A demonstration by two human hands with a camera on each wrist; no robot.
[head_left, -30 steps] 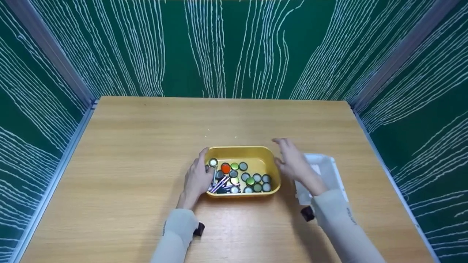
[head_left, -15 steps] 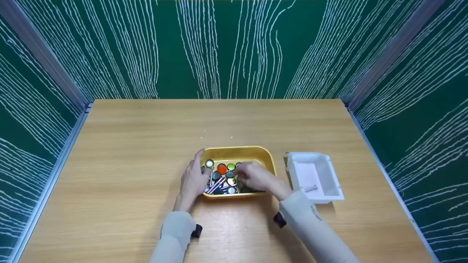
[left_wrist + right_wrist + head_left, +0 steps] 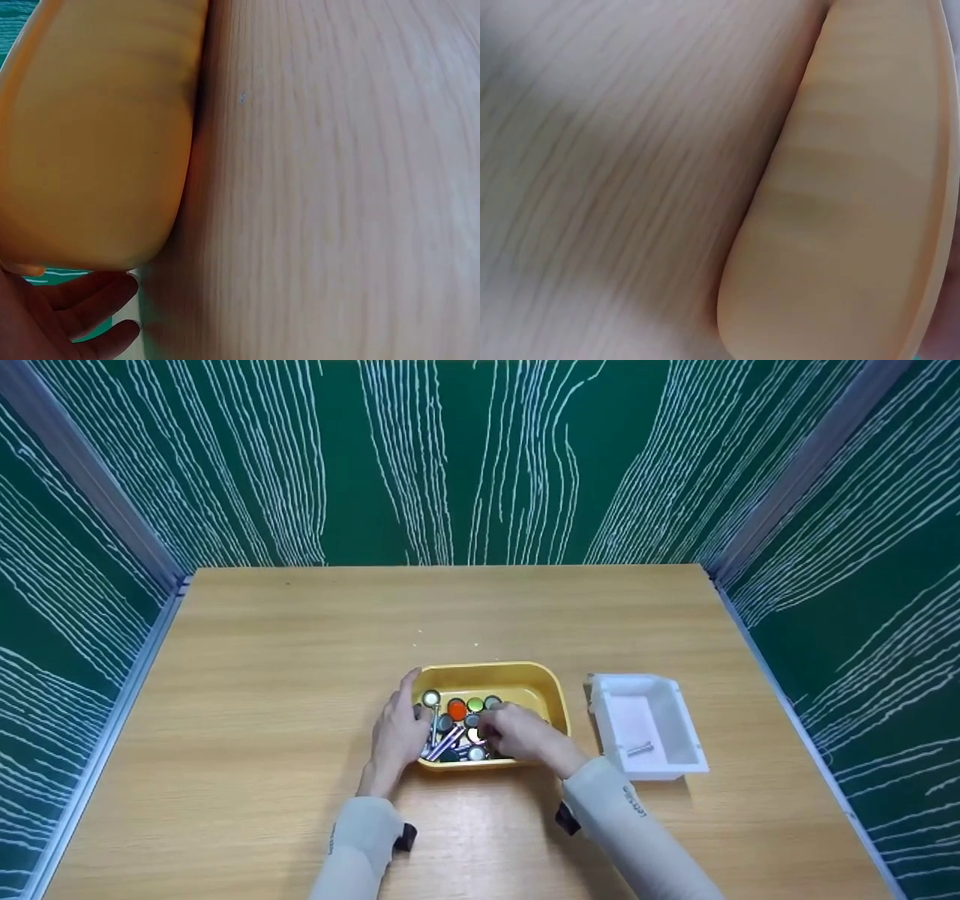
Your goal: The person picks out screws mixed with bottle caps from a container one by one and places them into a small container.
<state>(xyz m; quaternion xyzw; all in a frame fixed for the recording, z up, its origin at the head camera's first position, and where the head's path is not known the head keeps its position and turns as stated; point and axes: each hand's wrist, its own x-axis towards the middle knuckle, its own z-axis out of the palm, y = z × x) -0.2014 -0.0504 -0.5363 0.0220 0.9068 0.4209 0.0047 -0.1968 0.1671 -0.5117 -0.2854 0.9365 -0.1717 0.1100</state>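
A yellow plastic bin (image 3: 510, 669) holds many bottle caps, among them an orange cap (image 3: 457, 710) and a green cap (image 3: 475, 704). Metal bolts (image 3: 446, 742) lie with them at the left end. My left hand (image 3: 399, 729) grips the bin's left end, thumb over the rim and fingers along the outside; the left wrist view has those fingers beside the wall. Over the right rim reaches my right hand (image 3: 523, 733), fingertips bent down among the caps. What they touch or hold is hidden, and the right wrist view is mostly filled by the bin's outer wall.
To the right of the bin stands a white tray (image 3: 679, 727) with one bolt (image 3: 640, 749) inside. Small white specks dot the wooden table (image 3: 300, 660) behind the bin. Green walls with white lines enclose the table's back and sides.
My right hand has come from above the bin's right rim, near the white tray, down and left into the caps. My left hand keeps its place on the bin.
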